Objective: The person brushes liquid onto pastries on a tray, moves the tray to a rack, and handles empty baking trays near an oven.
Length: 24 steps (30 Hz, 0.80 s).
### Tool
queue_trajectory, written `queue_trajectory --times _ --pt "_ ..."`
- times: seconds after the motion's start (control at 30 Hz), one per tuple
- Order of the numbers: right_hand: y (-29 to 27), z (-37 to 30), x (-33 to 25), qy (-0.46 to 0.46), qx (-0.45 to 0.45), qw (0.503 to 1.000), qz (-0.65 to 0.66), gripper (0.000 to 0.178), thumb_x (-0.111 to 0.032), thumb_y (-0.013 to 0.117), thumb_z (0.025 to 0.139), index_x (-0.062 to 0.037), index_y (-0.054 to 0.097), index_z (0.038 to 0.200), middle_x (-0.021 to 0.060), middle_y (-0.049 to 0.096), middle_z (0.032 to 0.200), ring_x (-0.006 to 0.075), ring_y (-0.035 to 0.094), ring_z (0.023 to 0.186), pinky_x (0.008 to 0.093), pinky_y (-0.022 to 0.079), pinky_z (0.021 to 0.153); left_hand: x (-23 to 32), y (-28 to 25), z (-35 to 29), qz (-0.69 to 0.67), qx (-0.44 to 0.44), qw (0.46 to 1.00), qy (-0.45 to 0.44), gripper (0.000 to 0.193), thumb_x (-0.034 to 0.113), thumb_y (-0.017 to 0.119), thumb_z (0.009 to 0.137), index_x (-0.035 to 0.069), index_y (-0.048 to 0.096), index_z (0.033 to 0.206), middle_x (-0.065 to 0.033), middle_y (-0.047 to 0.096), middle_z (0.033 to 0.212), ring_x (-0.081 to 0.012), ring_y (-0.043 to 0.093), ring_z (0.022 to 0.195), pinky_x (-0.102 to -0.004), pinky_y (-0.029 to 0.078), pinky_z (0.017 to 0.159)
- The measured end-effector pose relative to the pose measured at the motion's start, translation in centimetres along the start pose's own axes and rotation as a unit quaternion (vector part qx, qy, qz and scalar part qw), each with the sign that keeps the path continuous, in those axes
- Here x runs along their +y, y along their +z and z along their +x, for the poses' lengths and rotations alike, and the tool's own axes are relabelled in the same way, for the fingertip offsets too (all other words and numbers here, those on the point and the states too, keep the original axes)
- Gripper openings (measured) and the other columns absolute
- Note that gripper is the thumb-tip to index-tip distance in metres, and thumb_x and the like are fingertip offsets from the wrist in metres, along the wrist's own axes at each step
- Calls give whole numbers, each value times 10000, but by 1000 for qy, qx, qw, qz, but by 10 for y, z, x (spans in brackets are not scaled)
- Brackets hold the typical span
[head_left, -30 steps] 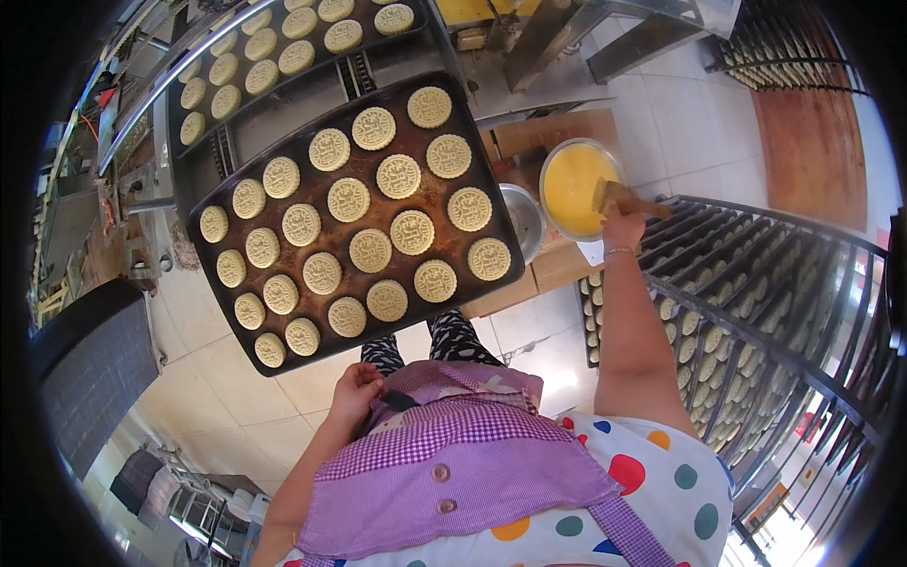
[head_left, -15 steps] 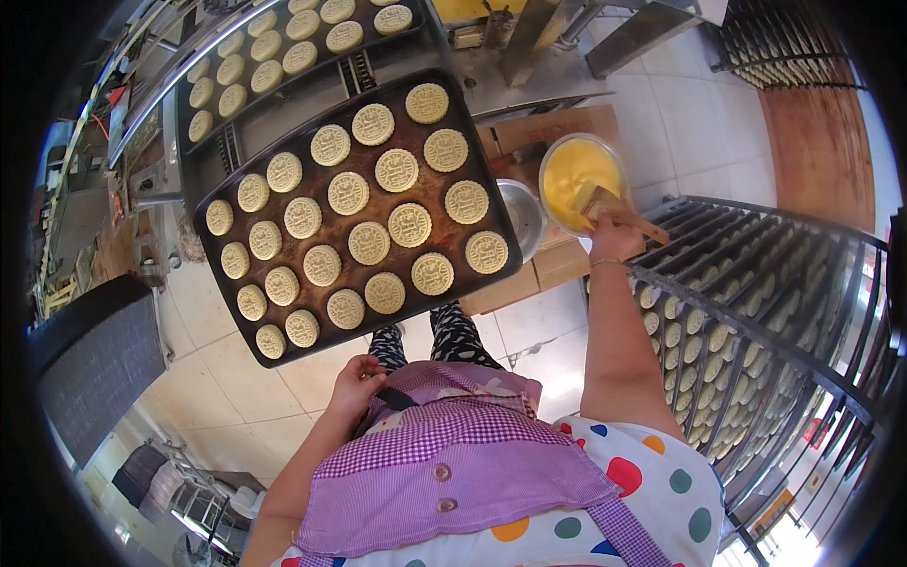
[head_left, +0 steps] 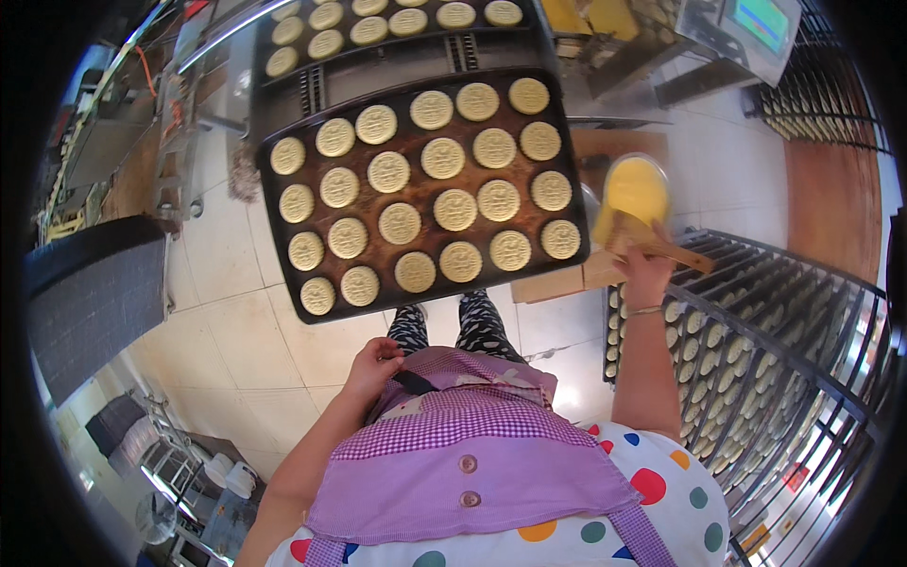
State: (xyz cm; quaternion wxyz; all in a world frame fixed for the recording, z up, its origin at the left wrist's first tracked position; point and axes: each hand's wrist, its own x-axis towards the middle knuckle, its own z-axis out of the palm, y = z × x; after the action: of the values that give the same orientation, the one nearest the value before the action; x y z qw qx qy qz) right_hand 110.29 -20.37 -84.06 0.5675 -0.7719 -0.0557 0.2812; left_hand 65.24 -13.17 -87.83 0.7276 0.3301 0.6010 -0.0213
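My right hand (head_left: 647, 274) is closed around the wooden handle of a flat pastry brush (head_left: 682, 252). Its bristle end is over the near side of a round bowl of yellow liquid (head_left: 638, 187), partly blurred. To the left, a dark baking tray (head_left: 368, 194) carries rows of round, stamped pastries (head_left: 456, 210), pale yellow on top. My left hand (head_left: 376, 365) is in front of the purple apron (head_left: 472, 472), apart from the tray, its fingers loosely curled with nothing visible in them.
Beyond the tray runs a conveyor with chains (head_left: 463, 52), bearing another tray of pastries (head_left: 368, 30). The bowl stands by cardboard (head_left: 548, 283). On my right is a black metal rack (head_left: 756, 302) full of pastry trays. A machine with a screen (head_left: 761, 24) is at the far right.
The view has shifted, so the tray and bowl appear farther right. The brush has drawn from the bowl's middle to its near side. My left hand stays by the apron.
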Motion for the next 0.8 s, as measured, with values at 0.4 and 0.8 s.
queue_trajectory --times 0.4,0.8 --pt "232 -85 71 -157 -126 953 -228 398 -93 610 787 -7 513 1163 140 639 863 191 628 729 327 513 579 -17 -82 -24 4 29 999 28 327 -29 600 807 -30 479 1111 -132 587 997 -181 620 823 -274 521 732" --pt "294 -138 52 -176 -188 959 -121 466 -197 610 778 -15 515 1196 182 637 998 283 631 934 352 483 805 -37 -140 -28 -23 41 998 51 352 -4 622 793 -29 477 1113 -133 595 1004 -185 631 816 -267 519 735"
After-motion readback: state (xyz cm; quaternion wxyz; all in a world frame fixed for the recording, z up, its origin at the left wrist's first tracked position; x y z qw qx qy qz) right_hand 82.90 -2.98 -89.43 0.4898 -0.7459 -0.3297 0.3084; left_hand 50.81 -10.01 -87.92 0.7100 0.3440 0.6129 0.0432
